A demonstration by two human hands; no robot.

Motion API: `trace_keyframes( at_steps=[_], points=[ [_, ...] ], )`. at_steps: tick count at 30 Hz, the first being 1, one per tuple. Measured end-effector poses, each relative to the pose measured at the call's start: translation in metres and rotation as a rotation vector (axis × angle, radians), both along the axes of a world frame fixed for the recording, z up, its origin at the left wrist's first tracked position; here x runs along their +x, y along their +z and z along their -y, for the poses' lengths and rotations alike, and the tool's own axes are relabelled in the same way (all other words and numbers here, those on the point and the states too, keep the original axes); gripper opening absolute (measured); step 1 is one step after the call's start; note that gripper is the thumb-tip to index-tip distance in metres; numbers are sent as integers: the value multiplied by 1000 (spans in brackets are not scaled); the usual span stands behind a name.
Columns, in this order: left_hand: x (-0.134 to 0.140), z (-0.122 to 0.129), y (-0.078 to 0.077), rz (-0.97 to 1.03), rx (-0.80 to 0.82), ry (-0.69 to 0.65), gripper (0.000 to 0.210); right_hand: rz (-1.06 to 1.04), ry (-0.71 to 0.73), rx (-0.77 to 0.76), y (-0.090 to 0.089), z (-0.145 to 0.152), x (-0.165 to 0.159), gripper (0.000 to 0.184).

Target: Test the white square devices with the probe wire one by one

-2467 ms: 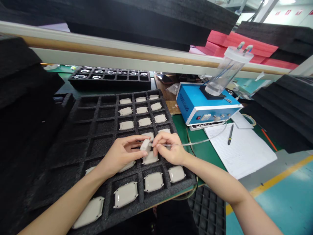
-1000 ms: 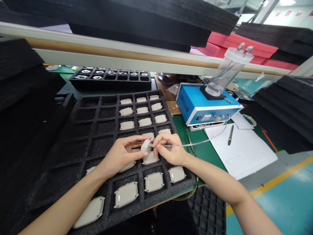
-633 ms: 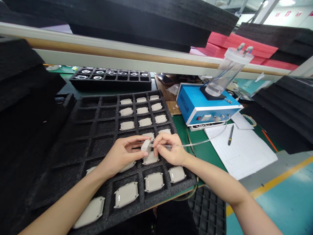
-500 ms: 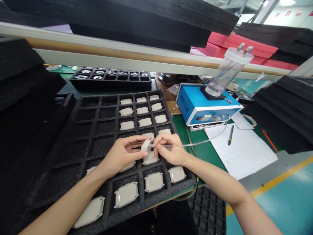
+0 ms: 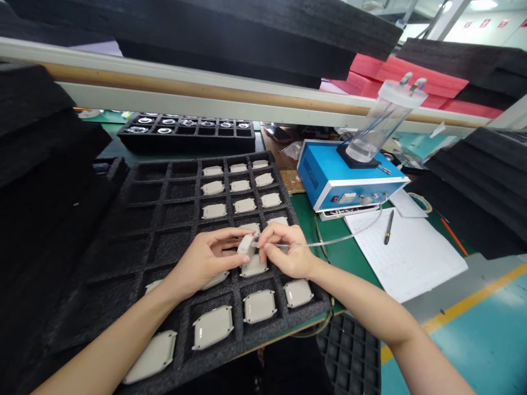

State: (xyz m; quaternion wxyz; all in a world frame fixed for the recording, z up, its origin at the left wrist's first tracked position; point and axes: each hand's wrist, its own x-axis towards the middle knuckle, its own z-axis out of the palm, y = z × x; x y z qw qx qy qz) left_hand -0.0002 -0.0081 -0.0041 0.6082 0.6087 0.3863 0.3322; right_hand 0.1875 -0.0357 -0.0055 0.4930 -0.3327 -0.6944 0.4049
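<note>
Between the thumb and fingers of my left hand (image 5: 212, 253) a beige watch case (image 5: 246, 244) is held on edge over the black foam tray (image 5: 168, 241). My right hand (image 5: 286, 249) pinches the end of a clear thin tube (image 5: 341, 240), its tip against the right side of that case. The exact contact is too small to make out. The tube runs to the front of a blue machine (image 5: 349, 175). More beige cases, such as one at the front (image 5: 213, 327), lie in the tray's compartments; several compartments on the left hold none.
A clear cylinder (image 5: 373, 129) stands on the machine. Written sheets (image 5: 415, 258) and a black pen (image 5: 388, 226) lie to the right. Behind is a foam tray of round metal parts (image 5: 187, 137). Black foam stacks (image 5: 37, 164) crowd the left, under a shelf rail (image 5: 197, 96).
</note>
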Motion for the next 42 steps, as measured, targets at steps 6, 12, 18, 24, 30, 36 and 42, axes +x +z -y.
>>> trace_keyframes(
  at_steps=[6,12,18,24,30,36,42],
  points=[
    [1,1,1,2,-12,-5,41,-24,3,14,0,0,0,7],
    [1,2,3,3,-20,2,40,-20,1,2,0,0,-1,7],
    [1,1,3,0,-8,9,41,0,-7,-27,1,0,-1,5],
    [2,1,4,-11,-7,11,41,-6,-2,-5,1,0,0,5],
    [1,1,3,-10,-3,2,43,-8,-4,-8,0,0,0,6],
    [0,0,0,-8,0,-7,42,-14,-2,-4,0,0,-1,6],
    [1,0,2,-20,8,3,44,2,-4,-22,0,0,-1,4]
  ],
)
